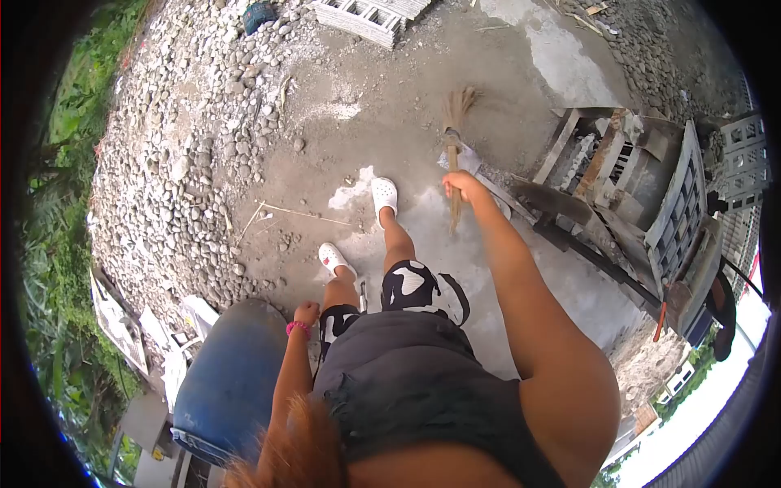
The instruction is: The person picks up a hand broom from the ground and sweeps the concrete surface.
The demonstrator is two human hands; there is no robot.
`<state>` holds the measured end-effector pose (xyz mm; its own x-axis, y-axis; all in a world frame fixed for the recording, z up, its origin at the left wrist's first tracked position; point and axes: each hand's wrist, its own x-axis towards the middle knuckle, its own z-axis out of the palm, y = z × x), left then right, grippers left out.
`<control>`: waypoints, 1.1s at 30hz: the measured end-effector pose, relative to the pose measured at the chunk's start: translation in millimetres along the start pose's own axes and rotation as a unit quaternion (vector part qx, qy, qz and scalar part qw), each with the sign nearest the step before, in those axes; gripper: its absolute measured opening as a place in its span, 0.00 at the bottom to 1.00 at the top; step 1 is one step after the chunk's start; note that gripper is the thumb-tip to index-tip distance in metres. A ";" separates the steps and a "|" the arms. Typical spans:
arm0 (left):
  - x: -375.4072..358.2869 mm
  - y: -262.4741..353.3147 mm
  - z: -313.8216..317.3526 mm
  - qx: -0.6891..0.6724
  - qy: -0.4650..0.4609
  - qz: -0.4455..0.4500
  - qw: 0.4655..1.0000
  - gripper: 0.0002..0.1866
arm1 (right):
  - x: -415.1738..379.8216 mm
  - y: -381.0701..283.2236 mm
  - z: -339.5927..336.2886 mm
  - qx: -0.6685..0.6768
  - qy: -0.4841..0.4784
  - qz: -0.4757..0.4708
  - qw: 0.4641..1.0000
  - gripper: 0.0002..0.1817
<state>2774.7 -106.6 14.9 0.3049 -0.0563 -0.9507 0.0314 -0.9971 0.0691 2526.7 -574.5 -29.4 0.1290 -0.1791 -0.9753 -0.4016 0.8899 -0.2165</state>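
My right hand [461,185] is wrapped round the handle of a straw broom [453,150], right of the middle of the view. The broom's bristles [462,104] point away from me, low over the dusty grey ground [390,114]. At my left side hangs my left hand [307,314], its fingers curled, with a pink bracelet on the wrist. Whether anything is inside those fingers is too small to tell. The nearest thing to it is a blue barrel [236,374].
Piled stones [179,167] cover the left side. Pale hollow blocks [358,23] lie at the top. On the right stands a block-making machine [626,171] with a long dark bar. Thin sticks [305,215] lie near my white shoes [384,195].
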 end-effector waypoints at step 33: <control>-91.2 -67.7 60.9 -0.430 0.115 -0.045 0.894 0.09 | -38.2 -2.1 281.1 -0.490 -0.302 -0.069 0.815 0.08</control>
<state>2686.8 -37.1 78.6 0.4486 0.1332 -0.8837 0.7561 -0.5838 0.2959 2777.5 -451.5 20.4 0.5378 0.2540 -0.8039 -0.8386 0.0632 -0.5411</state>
